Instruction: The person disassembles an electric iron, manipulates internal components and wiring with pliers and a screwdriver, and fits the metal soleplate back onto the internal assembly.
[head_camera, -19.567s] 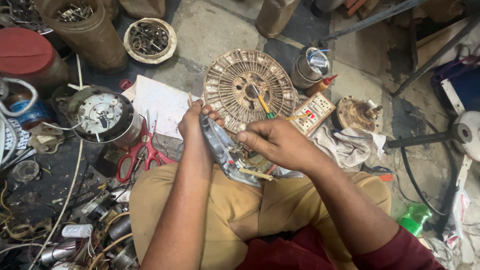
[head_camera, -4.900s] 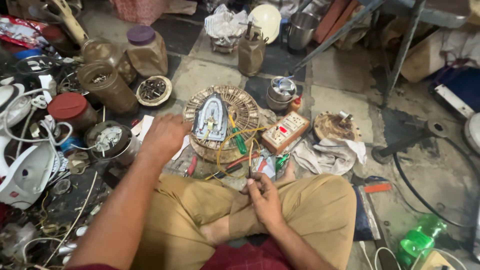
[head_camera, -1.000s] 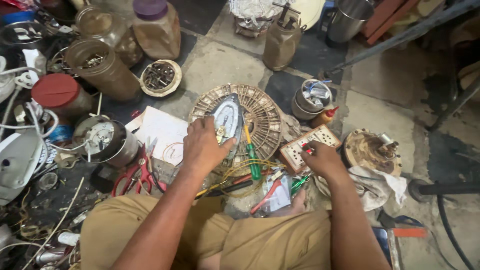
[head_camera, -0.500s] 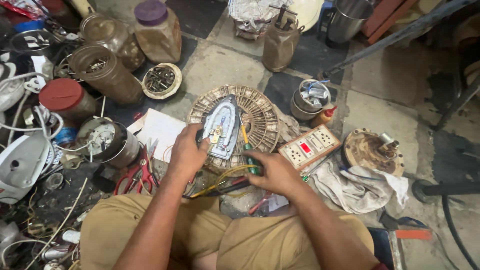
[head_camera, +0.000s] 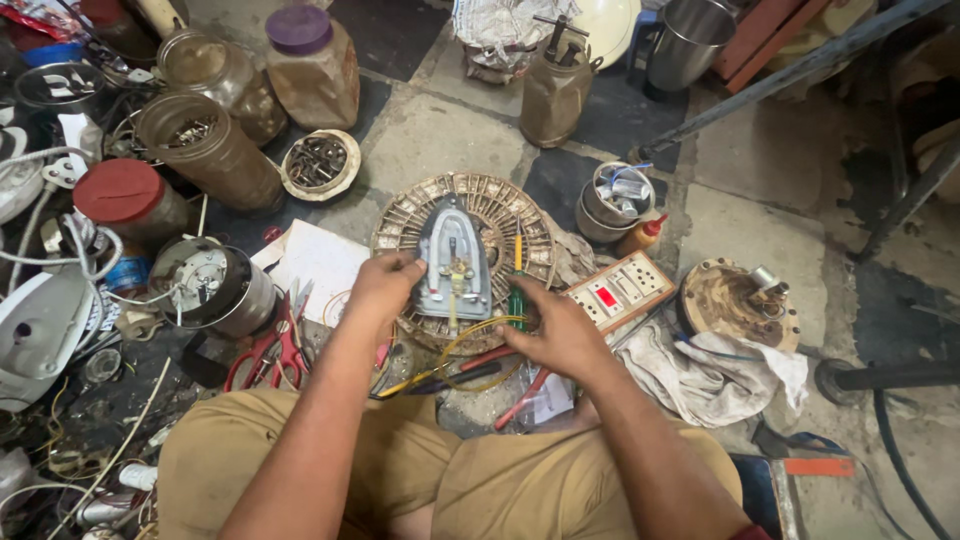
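Cluttered stone floor (head_camera: 440, 140); iron soleplate (head_camera: 453, 262) seemingly resting on round disc (head_camera: 500, 205).

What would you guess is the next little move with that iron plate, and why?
Probably closing the right hand on the green-handled screwdriver. That hand rests right at its handle, while the left hand steadies the iron soleplate on the round ribbed disc, its central terminals exposed.
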